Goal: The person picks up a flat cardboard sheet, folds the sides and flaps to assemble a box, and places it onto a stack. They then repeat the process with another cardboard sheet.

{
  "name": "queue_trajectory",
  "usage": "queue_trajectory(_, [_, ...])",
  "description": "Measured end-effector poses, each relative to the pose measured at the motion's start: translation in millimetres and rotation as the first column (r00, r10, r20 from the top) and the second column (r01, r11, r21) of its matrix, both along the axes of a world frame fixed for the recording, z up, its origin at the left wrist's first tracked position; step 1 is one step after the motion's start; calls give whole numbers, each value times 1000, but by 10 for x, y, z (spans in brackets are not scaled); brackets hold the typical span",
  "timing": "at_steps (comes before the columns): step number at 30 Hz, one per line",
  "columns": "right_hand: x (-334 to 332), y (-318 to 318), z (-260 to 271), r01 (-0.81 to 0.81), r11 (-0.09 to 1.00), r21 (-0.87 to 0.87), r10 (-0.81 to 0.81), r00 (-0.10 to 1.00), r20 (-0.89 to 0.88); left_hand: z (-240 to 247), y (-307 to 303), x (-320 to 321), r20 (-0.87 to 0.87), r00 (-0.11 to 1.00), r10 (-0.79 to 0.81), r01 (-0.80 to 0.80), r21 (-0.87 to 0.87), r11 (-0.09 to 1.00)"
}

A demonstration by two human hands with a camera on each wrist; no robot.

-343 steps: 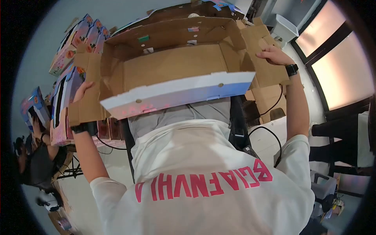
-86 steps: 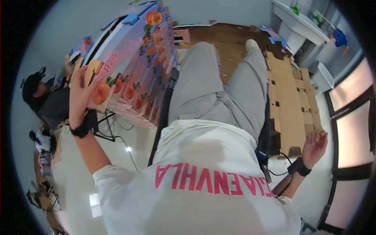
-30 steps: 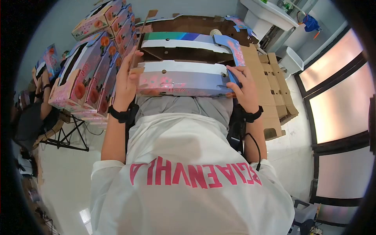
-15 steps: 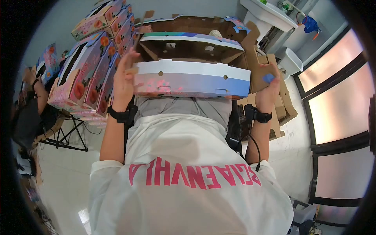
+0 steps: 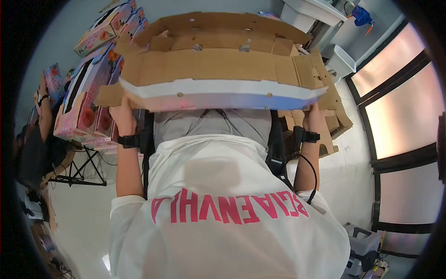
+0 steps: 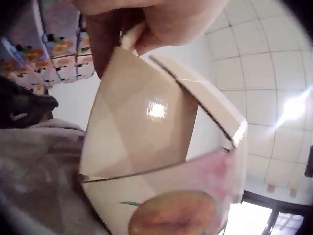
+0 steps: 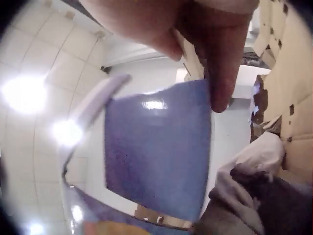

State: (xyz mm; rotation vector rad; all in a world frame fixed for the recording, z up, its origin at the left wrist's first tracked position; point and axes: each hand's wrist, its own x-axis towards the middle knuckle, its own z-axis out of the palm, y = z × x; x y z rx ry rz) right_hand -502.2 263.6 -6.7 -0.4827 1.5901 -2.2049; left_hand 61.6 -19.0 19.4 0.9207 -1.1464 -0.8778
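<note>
A cardboard box (image 5: 209,65) lies spread over the person's lap in the head view, plain brown inside. Its near side is printed white, pink and blue, and its end flaps fan outward. At the left end, the left hand (image 5: 122,117) holds a flap from below. The left wrist view shows its fingers (image 6: 168,22) pinching the edge of that cream flap (image 6: 132,122), above a printed peach. Under the right end is the right hand (image 5: 315,120), partly hidden by the cardboard. Its fingers (image 7: 222,63) grip the top of a blue flap (image 7: 156,152) in the right wrist view.
Finished peach-printed boxes (image 5: 83,100) are stacked at the left, with another person's arm (image 5: 45,111) beyond them. Flat brown cardboard (image 5: 334,109) lies at the right. A white sink (image 5: 318,10) and a white bin (image 5: 341,63) stand behind.
The box has opened out wider, its near side tipping down and its brown inside coming into view. Both hands have moved lower; the left hand has also shifted left, from the box's side to under its flap.
</note>
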Motion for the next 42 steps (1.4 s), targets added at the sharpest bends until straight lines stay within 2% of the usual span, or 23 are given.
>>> queue_trajectory(1, [-130,22,-196,-6,1000,-8,7,994,106,-74,42,-55,-55,995,-82,85,57,995])
queue_trajectory(3, [-390,91,-627,-86,994,-63,95,984,151,-157,154,-164,-182,958,-220,248,147,958])
queue_trajectory(4, [-344,113,-648,-126,988,-89,140,975,175,-317,103,-103,-301,887,-351,413,174,894])
queue_trajectory(6, [-144,234,-497,-196,977,-82,212,891,401,-733,34,58,-532,650,-543,714,180,677])
queue_trajectory(7, [-22,336,-350,-222,971,-83,233,829,508,-857,47,44,-470,689,-552,678,148,720])
queue_trajectory(9, [-65,443,-333,-320,946,-50,300,810,504,-919,-28,-85,-338,754,-563,611,47,791])
queue_trajectory(10, [-96,422,-382,-343,937,-66,330,808,488,-825,-145,-66,-678,517,-522,755,73,652])
queue_trajectory(11, [-127,416,-434,-364,928,-80,357,804,475,-795,-172,-68,-737,509,-445,732,99,674])
queue_trajectory(13, [-6,385,-386,-262,956,-132,293,861,415,-247,138,-221,-831,483,-276,691,168,703])
queue_trajectory(14, [29,373,-361,-210,965,-156,255,887,385,-136,200,-279,-828,460,-321,728,145,670])
queue_trajectory(16, [-305,380,-786,-192,890,-413,388,794,469,40,300,-393,-823,401,-403,794,92,601])
queue_trajectory(18, [-383,378,-844,-158,835,-527,383,854,352,114,379,-461,-817,335,-469,843,37,537])
queue_trajectory(20, [-349,398,-836,-152,863,-481,217,973,81,-94,260,-386,-802,230,-552,897,-45,439])
queue_trajectory(22, [-130,525,-576,-128,928,-351,86,987,-134,-110,289,-418,-839,261,-477,868,-12,497])
queue_trajectory(23, [-281,545,-626,-180,835,-520,212,977,3,-101,298,-439,-854,273,-442,853,3,522])
queue_trajectory(25, [-470,560,-600,-100,578,-810,485,840,242,-168,247,-411,-821,275,-500,870,-8,492])
queue_trajectory(27, [-331,506,-663,25,626,-780,192,964,185,-317,137,-341,-806,259,-532,886,-21,464])
queue_trajectory(28, [-763,509,-1099,100,740,-665,146,942,303,-451,49,-291,-810,243,-533,893,-27,449])
queue_trajectory(29, [-821,525,-1342,176,816,-551,74,913,402,-523,-2,-273,-814,227,-535,901,-33,432])
queue_trajectory(30, [-860,537,-1504,244,873,-422,-9,873,488,-528,-7,-280,-806,262,-530,892,-7,451])
queue_trajectory(32, [-832,530,-1574,343,907,-245,-144,798,585,-528,3,-299,-788,330,-520,871,41,490])
queue_trajectory(38, [-278,303,-1836,477,878,-36,-342,678,651,-539,-4,-288,-764,410,-498,843,108,528])
queue_trajectory(42, [-206,298,-1851,418,902,-112,-264,737,622,-566,-6,-276,-748,400,-530,852,89,516])
